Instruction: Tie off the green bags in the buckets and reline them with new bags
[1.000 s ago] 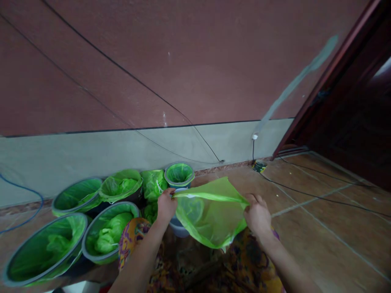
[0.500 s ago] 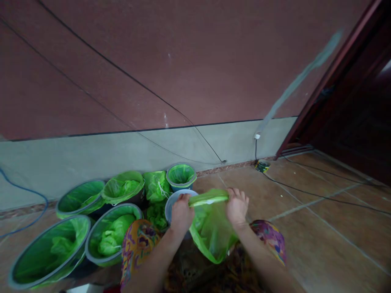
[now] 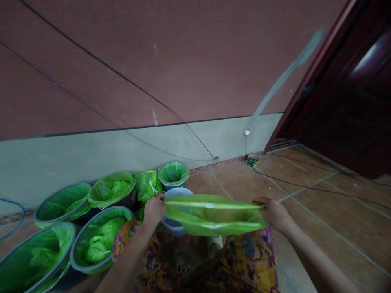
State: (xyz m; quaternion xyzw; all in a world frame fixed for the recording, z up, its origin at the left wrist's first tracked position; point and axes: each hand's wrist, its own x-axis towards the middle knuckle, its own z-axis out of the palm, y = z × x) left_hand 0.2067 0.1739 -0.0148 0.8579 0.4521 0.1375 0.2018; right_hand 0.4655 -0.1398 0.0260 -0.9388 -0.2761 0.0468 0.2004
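Observation:
A translucent green plastic bag (image 3: 214,215) is stretched sideways between my hands, its mouth pulled into a long, narrow opening. My left hand (image 3: 155,209) grips the left end of the rim, and my right hand (image 3: 271,211) grips the right end. Just behind the bag's left part stands a pale, whitish bucket (image 3: 174,230), partly hidden by the bag and my left hand. Under the bag are my knees in patterned cloth (image 3: 250,258).
Left of me stand several buckets lined with green bags, including a near one (image 3: 102,240) and a small one (image 3: 173,174) by the wall. A knotted green bag (image 3: 146,185) sits among them. A black cable (image 3: 305,190) crosses the tiles from a small tin (image 3: 252,161) toward the door (image 3: 348,110).
My hands have moved apart, drawing the bag's rim out wide; earlier it hung bunched between them. The view has shifted slightly to the right.

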